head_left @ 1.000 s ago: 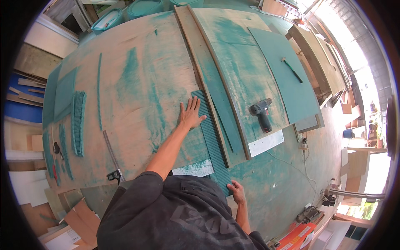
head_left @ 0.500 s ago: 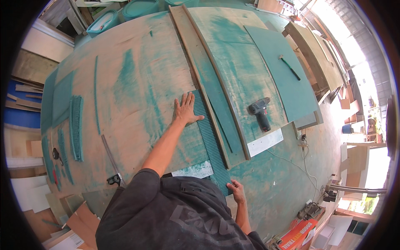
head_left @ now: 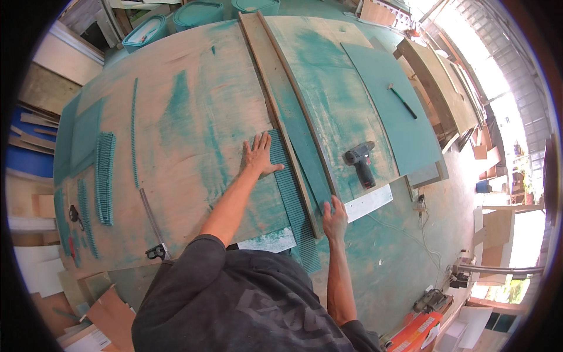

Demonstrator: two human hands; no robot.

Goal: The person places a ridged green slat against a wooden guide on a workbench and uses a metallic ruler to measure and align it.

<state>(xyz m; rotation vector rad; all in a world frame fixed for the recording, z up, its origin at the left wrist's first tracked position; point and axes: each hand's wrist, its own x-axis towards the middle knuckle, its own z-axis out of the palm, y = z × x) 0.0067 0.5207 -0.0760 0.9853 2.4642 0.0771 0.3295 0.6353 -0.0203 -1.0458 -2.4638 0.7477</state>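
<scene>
A long ribbed teal strip (head_left: 294,205) lies along the left side of a wooden guide (head_left: 267,56) with two raised parallel rails. My left hand (head_left: 258,157) rests flat with fingers spread, its thumb over the strip and its fingers at the strip's far end. Off the strip, my right hand (head_left: 335,222) is at the near end of the guide, fingers stretched out and slightly apart, with nothing visible in them. Between the rails lies a narrow flat teal piece (head_left: 311,170), its near end by my right fingertips.
A cordless drill (head_left: 360,163) lies right of the guide, beside a teal sheet (head_left: 390,111) bearing a hammer (head_left: 402,101). Stacked ribbed strips (head_left: 105,179) and a combination square (head_left: 155,229) are on the left. Teal tubs (head_left: 198,14) stand beyond the table's far edge.
My right hand has let go of the ribbed strip's near end and moved up and away to the near end of the guide. My left hand stays in place on the strip.
</scene>
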